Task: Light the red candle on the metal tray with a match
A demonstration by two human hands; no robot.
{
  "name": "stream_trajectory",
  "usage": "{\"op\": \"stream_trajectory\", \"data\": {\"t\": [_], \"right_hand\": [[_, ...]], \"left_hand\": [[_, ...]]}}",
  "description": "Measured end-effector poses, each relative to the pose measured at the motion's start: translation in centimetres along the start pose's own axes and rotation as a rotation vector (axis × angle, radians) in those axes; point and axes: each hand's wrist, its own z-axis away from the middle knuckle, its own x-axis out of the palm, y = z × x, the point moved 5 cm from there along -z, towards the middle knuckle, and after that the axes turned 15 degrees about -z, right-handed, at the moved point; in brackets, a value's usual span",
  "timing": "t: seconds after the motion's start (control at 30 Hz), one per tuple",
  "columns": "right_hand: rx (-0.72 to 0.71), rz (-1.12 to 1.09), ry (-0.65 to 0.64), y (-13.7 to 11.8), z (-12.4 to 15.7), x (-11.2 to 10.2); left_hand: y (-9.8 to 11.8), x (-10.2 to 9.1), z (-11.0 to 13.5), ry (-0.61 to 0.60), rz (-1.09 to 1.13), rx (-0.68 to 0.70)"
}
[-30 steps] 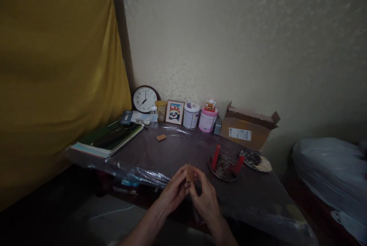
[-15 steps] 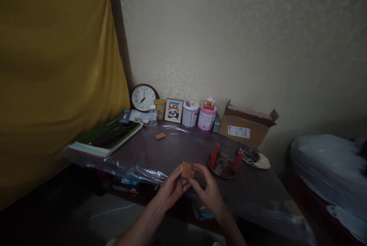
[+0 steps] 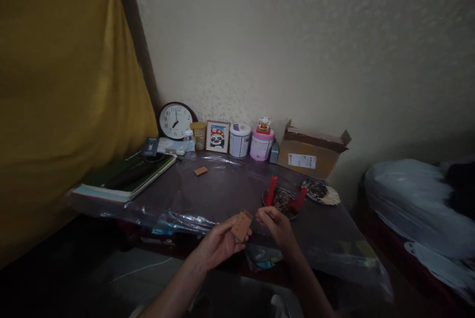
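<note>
My left hand is closed around a small brown matchbox, tilted over the table's front edge. Just to its right, my right hand is apart from the box, thumb and fingertips pinched together. Whatever sits in that pinch is too small to make out. Behind the right hand are two red candles on a round metal dish with dark bits in it. A similar small brown box lies flat farther back on the table.
A plate of dark bits and pale sticks lies right of the candles. Along the wall stand a clock, a framed panda picture, two tins and a cardboard box. Books lie at left on the plastic-covered table.
My right hand has come off the matchbox and moved a little right, its fingers now pinched. The left hand still holds the box, now tilted more. The view has shifted slightly.
</note>
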Motion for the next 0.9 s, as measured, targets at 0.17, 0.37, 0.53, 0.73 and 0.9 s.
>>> {"op": "stream_trajectory", "data": {"t": [0.17, 0.37, 0.53, 0.73, 0.9], "right_hand": [[0.077, -0.046, -0.11, -0.1, 0.5, 0.6], [0.053, 0.037, -0.15, -0.4, 0.6, 0.8], [-0.035, 0.172, -0.103, 0.1, 0.5, 0.0], [-0.137, 0.335, -0.151, -0.9, 0.7, 0.0], [-0.308, 0.473, -0.333, -2.4, 1.2, 0.8]], "left_hand": [[-0.4, 0.2, 0.0, -0.036, -0.031, -0.012], [-0.7, 0.7, 0.0, -0.073, -0.045, -0.022], [-0.9, 0.8, 0.0, -0.091, -0.037, -0.042], [-0.7, 0.9, 0.1, -0.11, -0.052, -0.056], [-0.7, 0.9, 0.2, -0.114, -0.068, -0.068]]}}
